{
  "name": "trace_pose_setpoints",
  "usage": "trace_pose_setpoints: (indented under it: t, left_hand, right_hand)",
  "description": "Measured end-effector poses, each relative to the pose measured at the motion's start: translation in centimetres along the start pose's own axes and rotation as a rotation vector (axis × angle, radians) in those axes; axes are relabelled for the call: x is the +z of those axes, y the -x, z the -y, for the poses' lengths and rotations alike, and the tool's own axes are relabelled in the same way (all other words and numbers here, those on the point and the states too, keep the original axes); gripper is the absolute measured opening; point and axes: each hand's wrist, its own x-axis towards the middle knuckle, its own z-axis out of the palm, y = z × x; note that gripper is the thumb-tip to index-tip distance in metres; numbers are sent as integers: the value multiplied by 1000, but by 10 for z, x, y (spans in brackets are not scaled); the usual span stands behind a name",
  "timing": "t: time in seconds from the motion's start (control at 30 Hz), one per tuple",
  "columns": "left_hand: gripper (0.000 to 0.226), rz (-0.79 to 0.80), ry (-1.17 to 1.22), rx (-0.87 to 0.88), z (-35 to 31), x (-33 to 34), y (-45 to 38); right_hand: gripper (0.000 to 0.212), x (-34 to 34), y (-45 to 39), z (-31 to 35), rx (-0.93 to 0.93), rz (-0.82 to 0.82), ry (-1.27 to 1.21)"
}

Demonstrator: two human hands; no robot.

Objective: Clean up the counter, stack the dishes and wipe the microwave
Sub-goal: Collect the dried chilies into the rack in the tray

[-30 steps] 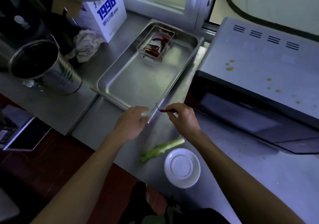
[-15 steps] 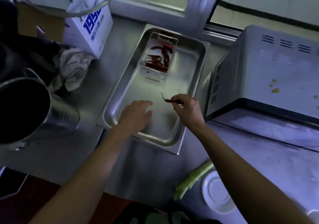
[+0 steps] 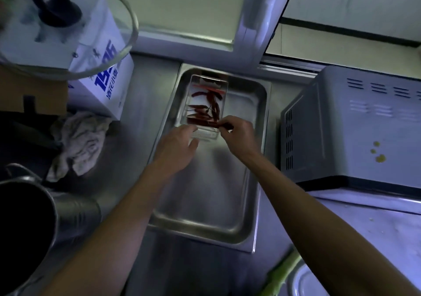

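A large steel tray [image 3: 247, 216] lies on the counter. At its far end sits a small clear container [image 3: 206, 135] with several dried red chillies in it. My right hand [image 3: 239, 134] pinches one dried red chilli [image 3: 222, 126] at the container's near right corner. My left hand [image 3: 180, 147] rests with fingers apart over the tray, fingertips at the container's near edge. The grey microwave [image 3: 355, 122] stands to the right, with yellow spots [image 3: 378, 153] on its top.
A crumpled rag [image 3: 79, 140] lies left of the tray beside a white box [image 3: 107, 83] with a glass lid [image 3: 68, 29] above it. A steel pot [image 3: 29, 222] stands at the near left. A green stalk [image 3: 282, 275] and a white dish [image 3: 312, 282] lie at the near right.
Both hands have moved away from the counter's near edge and up the tray to the small container, the right hand carrying the chilli. The view has shifted forward with them.
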Motion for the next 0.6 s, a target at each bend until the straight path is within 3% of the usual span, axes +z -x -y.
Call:
trace_pose_setpoints:
  t: [0.17, 0.6]
  left_hand:
    - [39, -79, -32, -18, 10, -11, -39]
    - [33, -94, 27, -30, 43, 3, -70]
  right_hand:
    - [19, 20, -48, 2, 64, -3, -47]
    - [18, 49, -96, -7, -100, 136, 189]
